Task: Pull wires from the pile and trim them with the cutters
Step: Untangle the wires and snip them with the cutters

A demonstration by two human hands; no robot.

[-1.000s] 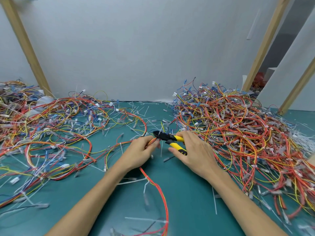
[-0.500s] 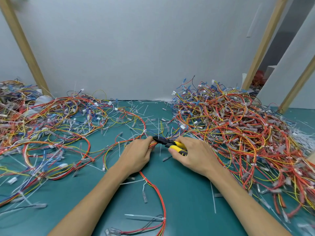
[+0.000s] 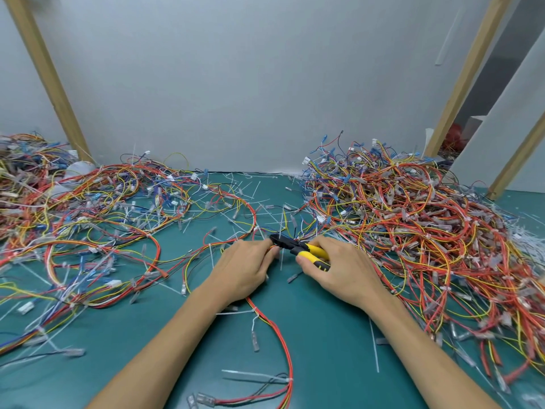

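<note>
Yellow-handled cutters [image 3: 298, 248] are gripped by curled fingers of the right hand [image 3: 345, 273]. One thin red wire [image 3: 283, 343] is apparently pinched in the left hand [image 3: 247, 270].

- Hands: two were in view, one left hand [image 3: 244, 270] and one right hand [image 3: 345, 273].
- Cutters [image 3: 298, 247]: one pair was recorded, with two yellow-and-black handles.
- Wire masses: three were counted, namely one tall right pile [image 3: 413, 225], one flatter left spread [image 3: 103, 208] and one far-left heap [image 3: 20, 166] cut off by the frame edge.
- Separated wire bundle [image 3: 283, 343]: one red-and-orange bundle lay apart from the masses.
- Individual wires and white offcuts: too many and too tangled to count.
- Wooden posts: three were noted, one left post [image 3: 44, 75] and two on the right, a tall post [image 3: 469, 75] and a near post [image 3: 519, 160].
- Green table [image 3: 324, 335]: one.
</note>
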